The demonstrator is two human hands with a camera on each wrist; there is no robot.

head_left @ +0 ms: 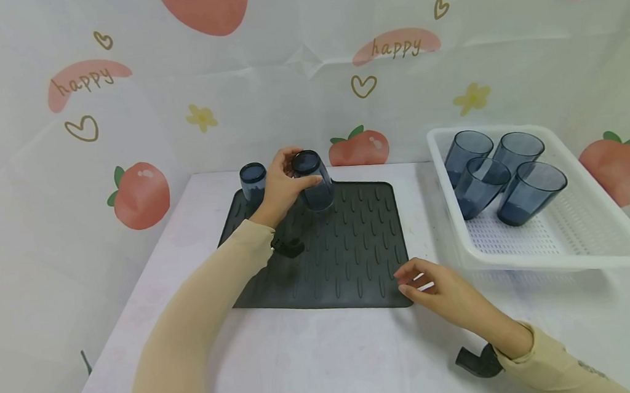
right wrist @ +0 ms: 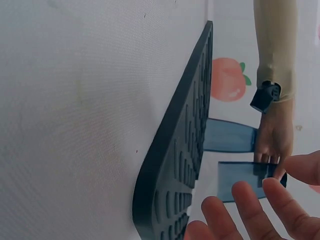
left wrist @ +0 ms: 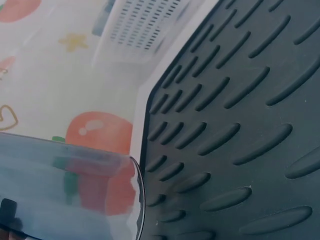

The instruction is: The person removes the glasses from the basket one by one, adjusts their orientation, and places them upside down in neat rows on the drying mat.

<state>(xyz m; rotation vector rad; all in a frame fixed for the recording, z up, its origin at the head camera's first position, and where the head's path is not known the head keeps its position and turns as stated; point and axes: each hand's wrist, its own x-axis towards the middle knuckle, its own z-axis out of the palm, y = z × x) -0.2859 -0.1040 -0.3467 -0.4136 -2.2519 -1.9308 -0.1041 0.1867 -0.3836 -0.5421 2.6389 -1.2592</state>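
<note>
My left hand (head_left: pixel 279 185) grips a clear blue drinking glass (head_left: pixel 319 190) near its thick dark base, which points up. The glass is upside down, its mouth close over the back of a black ridged drying mat (head_left: pixel 347 255). In the right wrist view a gap shows between this glass (right wrist: pixel 232 180) and the mat. Left of that hand, a second blue glass (head_left: pixel 253 180) stands upside down on the mat, partly hidden by the hand and arm. My right hand (head_left: pixel 439 288) hovers by the mat's near right corner, fingers loosely bent and holding nothing.
On the right, a white perforated plastic basket (head_left: pixel 564 262) holds several blue glasses, mouths up and leaning. A white table (head_left: pixel 316 357) lies under everything. Behind it hangs a white cloth (head_left: pixel 273 89) printed with fruit and hearts.
</note>
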